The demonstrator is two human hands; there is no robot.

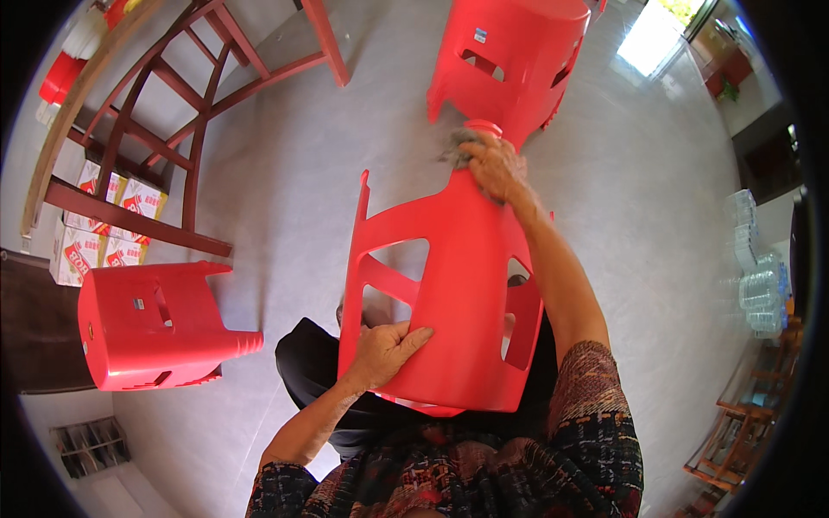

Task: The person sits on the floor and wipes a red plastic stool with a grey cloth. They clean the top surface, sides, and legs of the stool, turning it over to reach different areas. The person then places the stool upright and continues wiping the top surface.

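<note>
A red plastic stool (462,259) lies on its side across my lap, its legs pointing away from me. My left hand (386,352) grips it near the seat end, thumb lying on the side panel and fingers curled round the edge of an opening. Far out along the upper leg, my right hand (496,164) is closed on a crumpled grey-green rag (458,148). The rag touches the leg close to its foot; blur hides its exact shape.
Another red stool (509,52) stands just beyond the leg's end. A third red stool (155,324) lies on its side at the left. Dark red wooden table legs (194,164) rise at the upper left by stacked cartons (121,203). Wrapped clear bottles (760,289) are at the right.
</note>
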